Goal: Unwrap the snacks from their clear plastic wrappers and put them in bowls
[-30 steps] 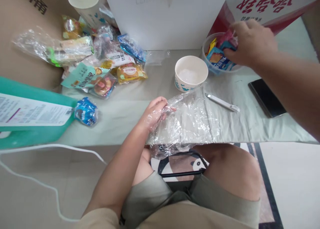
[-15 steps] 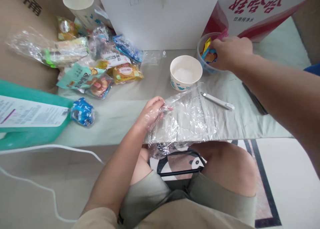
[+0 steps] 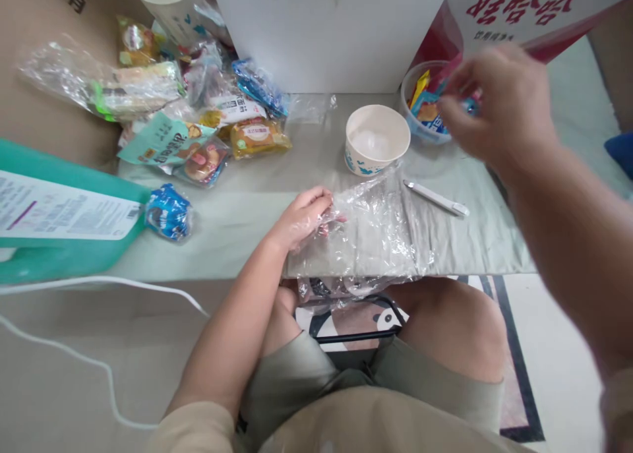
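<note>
Nearer than the bowl (image 3: pixel 370 163), the clear bag (image 3: pixel 373 232) is pinched in the left hand (image 3: pixel 305 214), probably for steadiness; right of the bowl, the tub (image 3: pixel 428 134) is overhung by the right hand (image 3: pixel 509 103), whose grip cannot be told.

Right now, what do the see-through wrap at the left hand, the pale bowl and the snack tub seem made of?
The wrap: thin, glossy plastic film, by its crinkled glints.
The bowl: probably paperboard, fairly matte, by its pale wall and blue print; any coating can't be told.
The tub: likely smooth plastic, by its see-through wall.
</note>
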Motion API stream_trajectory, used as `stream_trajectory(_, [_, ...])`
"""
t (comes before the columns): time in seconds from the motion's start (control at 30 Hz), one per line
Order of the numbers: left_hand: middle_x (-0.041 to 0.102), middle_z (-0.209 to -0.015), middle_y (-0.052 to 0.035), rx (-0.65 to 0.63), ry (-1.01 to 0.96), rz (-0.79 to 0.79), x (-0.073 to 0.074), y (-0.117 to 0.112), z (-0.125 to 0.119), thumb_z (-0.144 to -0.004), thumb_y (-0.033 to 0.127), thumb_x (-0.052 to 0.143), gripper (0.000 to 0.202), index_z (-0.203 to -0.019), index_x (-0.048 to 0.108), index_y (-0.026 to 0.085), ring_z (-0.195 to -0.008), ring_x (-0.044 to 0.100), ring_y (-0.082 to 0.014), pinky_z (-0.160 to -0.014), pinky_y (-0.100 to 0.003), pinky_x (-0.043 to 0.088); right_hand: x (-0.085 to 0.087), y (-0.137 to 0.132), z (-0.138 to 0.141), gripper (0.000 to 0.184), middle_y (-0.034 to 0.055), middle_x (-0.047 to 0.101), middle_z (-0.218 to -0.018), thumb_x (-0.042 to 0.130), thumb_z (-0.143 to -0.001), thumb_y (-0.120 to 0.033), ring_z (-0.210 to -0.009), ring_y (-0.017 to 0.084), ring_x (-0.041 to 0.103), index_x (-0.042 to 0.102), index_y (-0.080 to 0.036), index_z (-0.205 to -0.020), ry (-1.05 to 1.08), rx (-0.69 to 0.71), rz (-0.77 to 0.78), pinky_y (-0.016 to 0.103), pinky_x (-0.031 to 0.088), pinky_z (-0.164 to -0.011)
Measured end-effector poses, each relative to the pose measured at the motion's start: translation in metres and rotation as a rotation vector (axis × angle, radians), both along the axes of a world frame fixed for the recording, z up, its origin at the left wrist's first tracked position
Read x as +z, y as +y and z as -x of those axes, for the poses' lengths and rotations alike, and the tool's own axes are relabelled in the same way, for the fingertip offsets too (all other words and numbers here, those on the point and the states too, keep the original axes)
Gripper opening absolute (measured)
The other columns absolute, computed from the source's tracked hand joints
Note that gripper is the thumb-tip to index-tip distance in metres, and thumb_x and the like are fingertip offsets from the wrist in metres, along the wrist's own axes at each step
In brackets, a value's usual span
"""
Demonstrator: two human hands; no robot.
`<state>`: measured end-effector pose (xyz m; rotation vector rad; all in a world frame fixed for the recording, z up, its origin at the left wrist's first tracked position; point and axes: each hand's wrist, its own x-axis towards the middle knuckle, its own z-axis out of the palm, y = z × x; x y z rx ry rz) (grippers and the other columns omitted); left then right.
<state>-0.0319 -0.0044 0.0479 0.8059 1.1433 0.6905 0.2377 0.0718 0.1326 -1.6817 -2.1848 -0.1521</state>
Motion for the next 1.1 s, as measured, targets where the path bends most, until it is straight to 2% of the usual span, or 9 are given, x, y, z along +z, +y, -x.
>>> stream_trajectory(0.07, [0.053,-0.068,0.0009,-0.076,-0.025,-0.008,0.0,0.0,0.005,-0.09,0.025,0.061,0.015,-0.078,0.054,0.021,-0.07,0.075,-0.0194,-0.038,-0.018,0.037,-0.015,-0.044,0.012,0.029,0.0153,0.072,-0.105,0.06,-0.086,-0.028,-0.096,0.027,0.068,0.069,-0.016,-0.111,0.156,0.226,0.074,0.045,0.055,-0.085])
stream_trajectory(0.13, [0.055,-0.066,0.0,-0.15,-0.042,-0.014,0.0,0.0,0.01,-0.09,0.027,0.063,0.016,-0.078,0.054,0.021,-0.068,0.074,-0.02,-0.039,-0.019,0.039,-0.036,-0.082,0.023,0.038,0.0136,0.07,-0.12,0.06,-0.086,-0.03,-0.111,0.032,0.065,0.065,-0.023,-0.123,0.175,0.33,0.147,0.052,0.053,-0.097])
stream_trajectory(0.27, [0.061,-0.063,-0.0021,-0.327,-0.058,-0.043,0.003,0.0,0.02,-0.087,0.03,0.064,0.017,-0.077,0.055,0.02,-0.062,0.071,-0.0184,-0.045,-0.02,0.044,-0.082,-0.112,0.029,0.045,0.0135,0.061,-0.137,0.063,-0.086,-0.032,-0.131,0.04,0.052,0.062,-0.029,-0.132,0.194,0.167,0.124,0.063,0.042,-0.109])
stream_trajectory(0.47, [0.059,-0.055,-0.0002,-0.436,-0.137,-0.061,0.008,-0.001,0.025,-0.082,0.035,0.071,0.021,-0.077,0.057,0.02,-0.056,0.068,-0.0161,-0.046,-0.02,0.04,-0.127,-0.102,0.005,0.055,0.0095,0.063,-0.111,0.063,-0.086,-0.045,-0.091,0.025,0.063,0.055,-0.023,-0.137,0.639,-0.121,0.076,0.046,0.055,-0.084])
stream_trajectory(0.53, [0.061,-0.056,-0.001,-0.452,-0.167,-0.072,0.006,0.001,0.027,-0.081,0.038,0.074,0.026,-0.078,0.056,0.019,-0.054,0.066,-0.0147,-0.044,-0.019,0.035,-0.13,-0.102,0.002,0.052,0.0096,0.064,-0.113,0.071,-0.081,-0.047,-0.098,0.026,0.065,0.063,-0.024,-0.127,0.688,-0.072,0.11,0.047,0.055,-0.089])
stream_trajectory(0.67, [0.075,-0.074,-0.0079,-0.385,-0.151,-0.071,0.001,0.011,0.034,-0.085,0.049,0.07,0.033,-0.09,0.058,0.019,-0.049,0.064,-0.013,-0.042,-0.019,0.034,-0.125,-0.103,0.008,0.016,0.0069,0.071,-0.102,0.074,-0.082,-0.038,-0.104,0.026,0.069,0.068,-0.023,-0.084,0.789,0.042,0.119,0.047,0.053,-0.099])
stream_trajectory(0.87, [0.079,-0.1,-0.0179,-0.097,-0.005,-0.109,0.011,0.024,0.05,-0.09,0.074,0.052,0.067,-0.114,0.068,0.014,-0.091,0.078,-0.0334,-0.061,-0.034,0.06,-0.126,-0.096,0.017,0.02,-0.0013,0.067,-0.077,0.071,-0.088,-0.039,-0.062,0.014,0.065,0.058,-0.024,-0.087,1.12,-0.212,0.159,0.028,0.052,-0.059])
stream_trajectory(1.0, [0.079,-0.111,-0.0136,-0.092,0.025,-0.21,0.002,0.021,0.049,-0.075,0.05,0.081,0.049,-0.108,0.072,0.016,-0.086,0.079,-0.0254,-0.059,-0.026,0.059,-0.128,-0.093,0.013,0.028,-0.0028,0.063,-0.072,0.071,-0.088,-0.047,-0.049,0.01,0.055,0.054,-0.024,-0.089,1.143,-0.268,0.075,0.025,0.045,-0.048])
stream_trajectory(1.1, [0.08,-0.098,-0.0072,0.071,0.132,-0.308,-0.013,0.019,0.04,-0.068,0.03,0.083,0.027,-0.089,0.072,0.017,-0.069,0.075,-0.0151,-0.051,-0.018,0.053,-0.127,-0.094,0.007,0.039,-0.0034,0.061,-0.076,0.072,-0.084,-0.058,-0.05,0.01,0.052,0.056,-0.027,-0.104,1.217,-0.199,0.026,0.027,0.046,-0.051])
